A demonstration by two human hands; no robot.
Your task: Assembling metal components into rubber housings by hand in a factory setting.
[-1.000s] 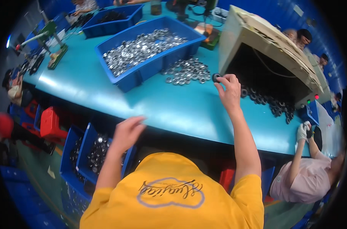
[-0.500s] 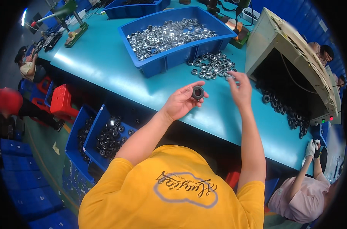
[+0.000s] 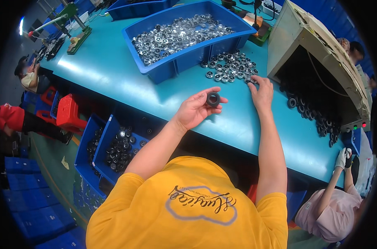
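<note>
My left hand is closed around a thick black ring, holding it above the table's near part with its round opening toward me. My right hand reaches to the near right edge of a loose pile of shiny metal wheel-like parts. Its thumb and forefinger close on one small shiny metal part, partly hidden by the fingertips. Behind the pile stands a big blue bin filled with the same kind of silvery parts.
On the right stands a cream box-shaped machine with black rings heaped at its opening. Blue bins of dark parts sit below the table at left. A green hand press is far left. A gloved co-worker sits at right.
My right hand has lowered to the pile's edge, its fingertips drawing together on a metal part. The black ring stays in my left hand, slightly turned. The view has shifted a little.
</note>
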